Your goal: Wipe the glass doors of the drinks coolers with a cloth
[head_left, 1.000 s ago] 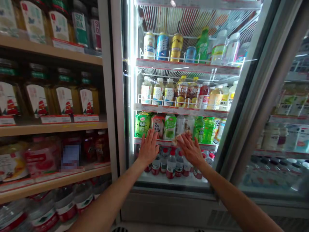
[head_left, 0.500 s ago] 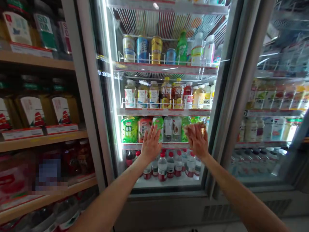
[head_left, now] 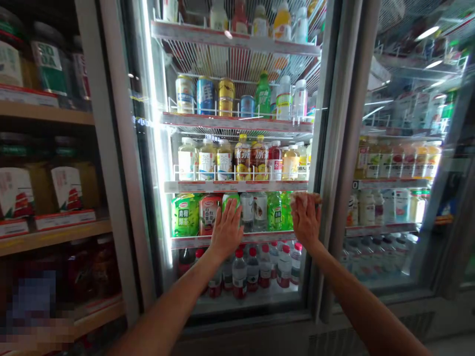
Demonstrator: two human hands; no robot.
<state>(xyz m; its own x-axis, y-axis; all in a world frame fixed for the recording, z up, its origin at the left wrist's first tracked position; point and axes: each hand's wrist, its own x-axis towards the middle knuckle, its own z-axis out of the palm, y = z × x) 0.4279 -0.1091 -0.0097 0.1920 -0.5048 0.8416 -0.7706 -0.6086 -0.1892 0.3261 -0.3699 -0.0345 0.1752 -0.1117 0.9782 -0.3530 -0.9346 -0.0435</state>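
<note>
A lit drinks fridge with a glass door [head_left: 237,306] stands in front of me. My left hand [head_left: 227,232] lies flat against the glass with its fingers extended, in front of a green-labelled bottle [head_left: 231,199] and a red tea bottle [head_left: 208,213]. My right hand [head_left: 307,222] presses a crumpled, pale brownish cloth [head_left: 305,199] on the glass near the door's right edge. Its fingers lie over the cloth and partly hide it. Behind the glass, green tea bottles [head_left: 275,212] stand between my two hands.
Wooden shelves [head_left: 55,237] with bottles and jugs run along the left. To the right, past a grey metal door frame [head_left: 336,148], is another glass-fronted fridge [head_left: 393,227] with drinks. Red-capped bottles [head_left: 239,274] stand on the bottom shelf.
My right hand has slid right with the cloth, towards the door's edge. My left hand stays near the same bottles. The view has turned right and slightly up.
</note>
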